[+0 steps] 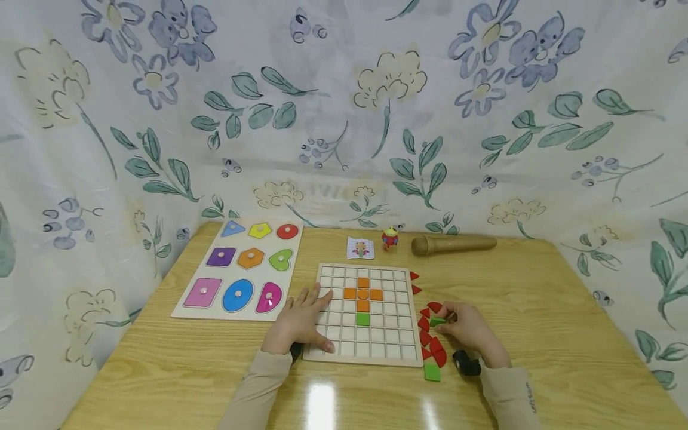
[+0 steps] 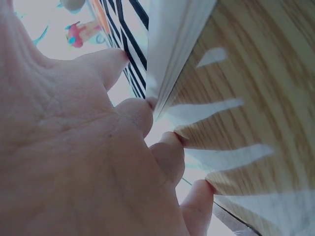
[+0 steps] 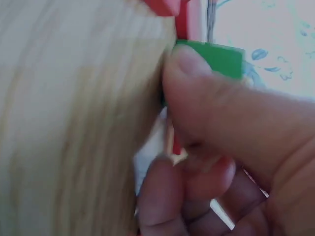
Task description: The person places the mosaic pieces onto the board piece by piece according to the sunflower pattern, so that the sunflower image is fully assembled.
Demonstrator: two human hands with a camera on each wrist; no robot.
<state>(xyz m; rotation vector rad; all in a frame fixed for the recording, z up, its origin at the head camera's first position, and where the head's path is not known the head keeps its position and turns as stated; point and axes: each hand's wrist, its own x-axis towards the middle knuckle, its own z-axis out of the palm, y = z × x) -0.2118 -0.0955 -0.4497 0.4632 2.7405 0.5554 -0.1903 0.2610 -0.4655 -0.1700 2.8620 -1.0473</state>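
A square grid board (image 1: 349, 346) lies on the table, with several orange tiles forming a cross around a centre tile (image 1: 363, 294) and one green tile (image 1: 363, 319) below them. My left hand (image 1: 301, 319) rests spread on the board's left edge, thumb near its lower left corner. In the left wrist view its straight fingers (image 2: 167, 152) touch the table beside the board's side. My right hand (image 1: 467, 325) pinches a green square tile (image 3: 221, 59) between thumb and fingers, just right of the board. Several red pieces (image 1: 438, 352) lie close by that hand.
Another green square (image 1: 432, 372) lies below the red pieces. A knobbed shape puzzle (image 1: 247, 275) lies at the left. Behind the board are a small pattern card (image 1: 360, 248), a red toy figure (image 1: 390, 239) and a brown microphone-shaped object (image 1: 454, 245). A floral curtain (image 1: 344, 119) hangs behind.
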